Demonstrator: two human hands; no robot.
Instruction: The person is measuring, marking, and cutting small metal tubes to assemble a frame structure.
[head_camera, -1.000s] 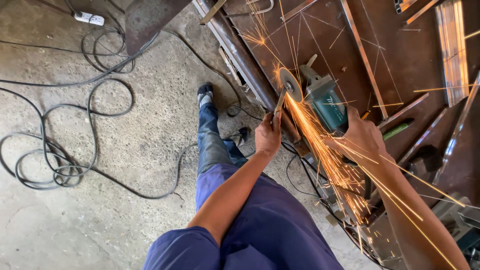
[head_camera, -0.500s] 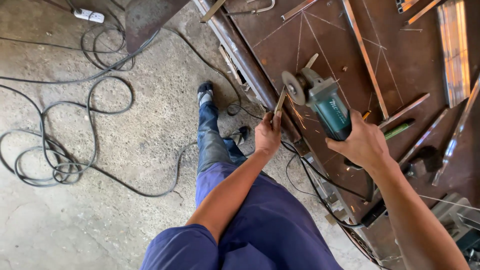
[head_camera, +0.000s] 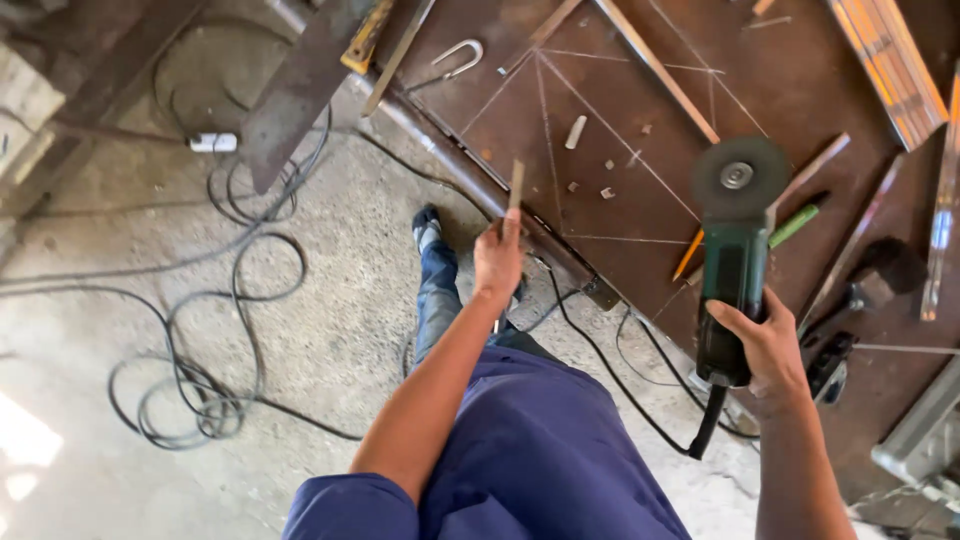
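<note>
Fingers (head_camera: 742, 322) around grinder (head_camera: 732, 262) body

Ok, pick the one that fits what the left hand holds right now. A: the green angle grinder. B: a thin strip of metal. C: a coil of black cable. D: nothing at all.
B: the left hand pinches a thin metal strip that sticks up past its fingers, while the right hand grips the green angle grinder.

Black cables (head_camera: 215, 400) lie in loose coils on the concrete floor (head_camera: 100, 330), near a small white plug box (head_camera: 213, 143). The rusty steel worktop (head_camera: 640, 110) carries chalk lines, a bent U-shaped hook (head_camera: 458, 57), a short white stub (head_camera: 575, 131) and small metal offcuts (head_camera: 607, 178). A green marker (head_camera: 794, 226) lies beside an orange pencil (head_camera: 688, 256). Flat metal strips (head_camera: 890, 60) rest at the upper right.
</note>
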